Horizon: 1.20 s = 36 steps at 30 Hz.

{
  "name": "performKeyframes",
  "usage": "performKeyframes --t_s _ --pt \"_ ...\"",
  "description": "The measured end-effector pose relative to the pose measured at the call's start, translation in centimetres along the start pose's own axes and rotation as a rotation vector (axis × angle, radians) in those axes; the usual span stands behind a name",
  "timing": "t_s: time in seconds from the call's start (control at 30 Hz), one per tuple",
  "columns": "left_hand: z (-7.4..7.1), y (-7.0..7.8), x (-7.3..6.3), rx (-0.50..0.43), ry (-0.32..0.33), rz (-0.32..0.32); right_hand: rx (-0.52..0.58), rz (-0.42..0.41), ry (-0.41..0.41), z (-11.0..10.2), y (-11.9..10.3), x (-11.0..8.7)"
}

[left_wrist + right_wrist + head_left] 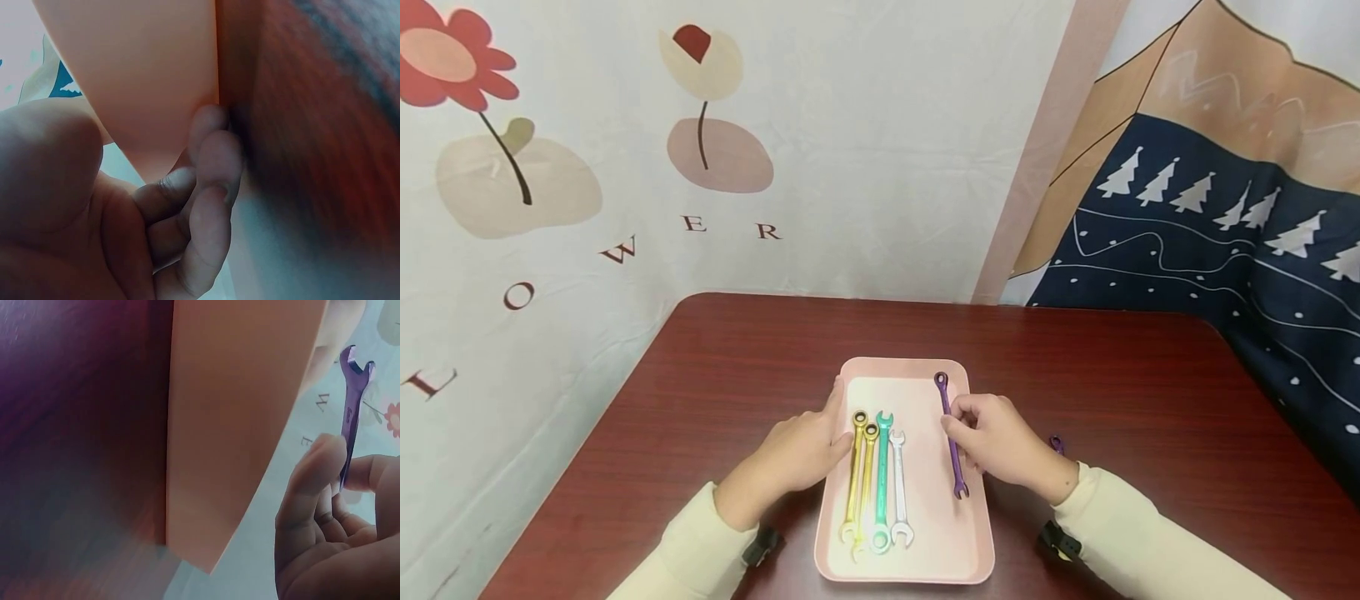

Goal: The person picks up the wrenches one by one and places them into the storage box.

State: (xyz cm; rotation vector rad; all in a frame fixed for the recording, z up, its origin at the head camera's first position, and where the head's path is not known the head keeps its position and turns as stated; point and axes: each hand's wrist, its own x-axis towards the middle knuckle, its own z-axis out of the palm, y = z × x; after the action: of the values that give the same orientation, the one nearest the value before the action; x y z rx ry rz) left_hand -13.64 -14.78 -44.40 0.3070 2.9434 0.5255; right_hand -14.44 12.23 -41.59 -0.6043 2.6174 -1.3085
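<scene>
A pink tray (931, 550) lies on the table. In its left part lie two yellow wrenches (853, 483), a green wrench (882, 475) and a silver wrench (899, 483), side by side. My left hand (801, 450) holds the tray's left edge, thumb over the rim and the other fingers (215, 169) against the outer wall. Over the tray's right side, my right hand (1000, 437) pinches a purple wrench (957, 467) between thumb and fingers around its shaft. Its open end (356, 372) stands free of the hand in the right wrist view.
Another purple wrench (1057, 444) lies on the table (760, 333) right of the tray, mostly hidden behind the right forearm. A dark strapped device (1060, 542) sits at the right wrist, and another (763, 546) at the left. A printed curtain (880, 167) hangs behind the table.
</scene>
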Motion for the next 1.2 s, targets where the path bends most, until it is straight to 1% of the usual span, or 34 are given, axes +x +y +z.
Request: performKeyframes --t_s 0.2,0.5,0.73,0.9,1.03,1.2 --pt "0.0 0.0 0.0 0.006 -0.001 0.001 0.019 0.004 -0.055 0.9 -0.6 -0.1" --pt "0.1 0.0 -0.1 -0.006 -0.006 0.003 -0.005 0.01 -0.123 2.5 -1.0 0.2" --pt "0.1 0.1 -0.1 -0.008 -0.004 0.0 0.002 0.061 -0.185 3.1 -1.2 0.3" --pt "0.1 0.1 -0.2 -0.003 -0.003 0.0 -0.009 0.076 -0.204 3.6 -0.9 0.5" --pt "0.0 0.1 -0.2 -0.001 0.004 0.007 -0.034 0.092 -0.201 3.9 -0.9 0.7" --pt "0.0 0.1 -0.2 0.002 0.004 0.004 -0.143 0.08 -0.17 4.3 -0.8 0.8"
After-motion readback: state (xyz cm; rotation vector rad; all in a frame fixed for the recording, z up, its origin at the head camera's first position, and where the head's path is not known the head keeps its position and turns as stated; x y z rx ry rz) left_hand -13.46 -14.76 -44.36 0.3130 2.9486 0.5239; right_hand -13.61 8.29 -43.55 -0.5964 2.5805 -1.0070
